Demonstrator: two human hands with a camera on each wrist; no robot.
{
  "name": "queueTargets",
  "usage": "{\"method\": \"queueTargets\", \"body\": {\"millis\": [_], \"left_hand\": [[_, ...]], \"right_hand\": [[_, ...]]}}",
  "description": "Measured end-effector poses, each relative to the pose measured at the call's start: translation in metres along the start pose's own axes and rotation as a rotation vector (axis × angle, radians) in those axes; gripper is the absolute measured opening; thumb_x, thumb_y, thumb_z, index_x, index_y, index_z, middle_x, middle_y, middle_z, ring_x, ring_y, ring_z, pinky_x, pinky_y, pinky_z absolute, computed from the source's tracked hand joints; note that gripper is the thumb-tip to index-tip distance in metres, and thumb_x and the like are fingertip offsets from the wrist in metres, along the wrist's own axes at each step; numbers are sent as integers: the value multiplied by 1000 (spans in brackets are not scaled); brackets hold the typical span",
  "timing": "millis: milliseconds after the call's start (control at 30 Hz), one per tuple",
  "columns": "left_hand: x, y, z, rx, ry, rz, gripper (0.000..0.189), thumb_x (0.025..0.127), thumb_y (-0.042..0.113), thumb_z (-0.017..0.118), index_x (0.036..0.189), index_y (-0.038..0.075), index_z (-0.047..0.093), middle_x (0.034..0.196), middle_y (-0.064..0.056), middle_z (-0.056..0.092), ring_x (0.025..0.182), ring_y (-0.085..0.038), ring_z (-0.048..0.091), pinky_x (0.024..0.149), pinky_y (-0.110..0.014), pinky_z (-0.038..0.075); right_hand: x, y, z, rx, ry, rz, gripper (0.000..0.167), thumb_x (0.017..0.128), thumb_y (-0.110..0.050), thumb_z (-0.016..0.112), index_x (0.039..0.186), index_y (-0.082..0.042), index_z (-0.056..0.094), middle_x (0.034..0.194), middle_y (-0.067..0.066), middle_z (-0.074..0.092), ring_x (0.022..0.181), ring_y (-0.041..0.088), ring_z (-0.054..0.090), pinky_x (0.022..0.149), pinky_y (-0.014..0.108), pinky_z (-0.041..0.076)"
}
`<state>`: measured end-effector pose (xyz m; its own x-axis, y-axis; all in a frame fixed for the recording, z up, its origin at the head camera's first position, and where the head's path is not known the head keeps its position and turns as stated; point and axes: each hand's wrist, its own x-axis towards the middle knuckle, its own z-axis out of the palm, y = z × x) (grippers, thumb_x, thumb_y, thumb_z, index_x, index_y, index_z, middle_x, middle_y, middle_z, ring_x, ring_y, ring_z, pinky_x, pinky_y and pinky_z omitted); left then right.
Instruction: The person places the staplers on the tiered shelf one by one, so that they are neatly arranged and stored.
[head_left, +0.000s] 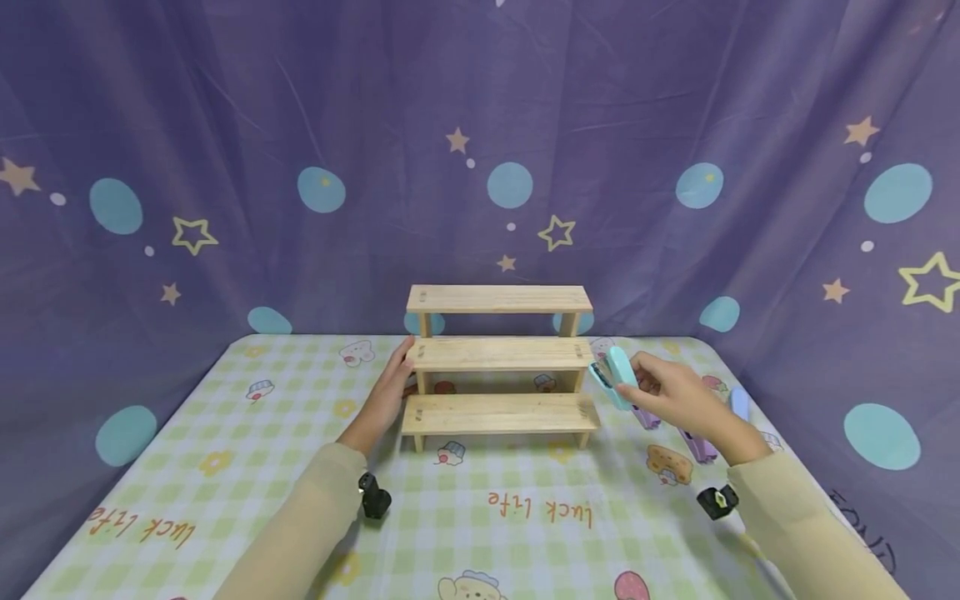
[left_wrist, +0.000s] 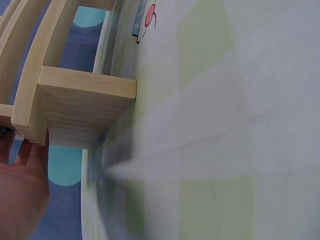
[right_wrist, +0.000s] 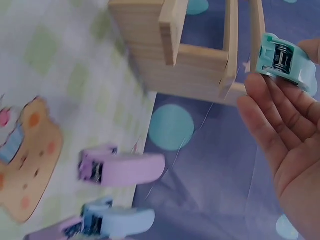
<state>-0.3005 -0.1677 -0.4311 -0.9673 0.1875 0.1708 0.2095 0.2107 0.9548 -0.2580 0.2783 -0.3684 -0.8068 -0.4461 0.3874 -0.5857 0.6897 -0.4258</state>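
Note:
A three-tier wooden display shelf (head_left: 498, 354) stands upright on the table. My left hand (head_left: 386, 396) holds its left end at the middle board (left_wrist: 30, 120); the fingertips are partly hidden by the wood. In my right hand (head_left: 671, 392) I pinch a mint-green stapler (head_left: 613, 377) between thumb and fingers, beside the right end of the middle board. In the right wrist view the stapler (right_wrist: 285, 61) shows its metal inside, close to the shelf (right_wrist: 200, 57).
Right of the shelf, beneath and behind my right hand, are purple staplers (head_left: 699, 446) and a blue stapler (right_wrist: 120, 221). A checked, printed cloth (head_left: 300, 467) covers the table. A purple patterned curtain (head_left: 247, 125) hangs behind it and along both sides.

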Motion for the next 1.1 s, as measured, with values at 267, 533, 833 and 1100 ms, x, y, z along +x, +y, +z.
{"method": "queueTargets", "body": {"millis": [267, 533, 833, 1100], "left_hand": [[0, 0, 0, -29, -9, 11, 56, 111, 39, 26, 163, 24, 10, 166, -10, 14, 147, -36, 24, 116, -58, 24], [-2, 5, -2, -35, -25, -28, 57, 112, 38, 25, 163, 24, 7, 167, -9, 9, 149, -36, 18, 118, -57, 18], [1, -3, 0, -31, 0, -26, 57, 110, 44, 26, 163, 29, 11, 166, -6, 15, 148, -32, 22, 117, -55, 22], [1, -1, 0, -24, 0, -36, 56, 111, 42, 25, 163, 29, 10, 166, -8, 16, 147, -34, 25, 116, -56, 24]], "right_hand": [[27, -15, 10, 30, -1, -12, 16, 98, -29, 68, 95, -19, 56, 80, -8, 58, 68, 10, 55, 62, 31, 49], [55, -28, 27, 99, 36, -3, 18, 98, -31, 67, 100, -15, 58, 80, -5, 60, 68, 13, 56, 60, 32, 49], [88, -46, 43, 152, 66, 10, 21, 99, -34, 65, 102, -14, 59, 83, -2, 64, 70, 14, 60, 61, 35, 51], [121, -66, 53, 198, 97, 40, 25, 99, -37, 65, 96, -15, 55, 82, 0, 63, 71, 16, 60, 62, 34, 50]]}}
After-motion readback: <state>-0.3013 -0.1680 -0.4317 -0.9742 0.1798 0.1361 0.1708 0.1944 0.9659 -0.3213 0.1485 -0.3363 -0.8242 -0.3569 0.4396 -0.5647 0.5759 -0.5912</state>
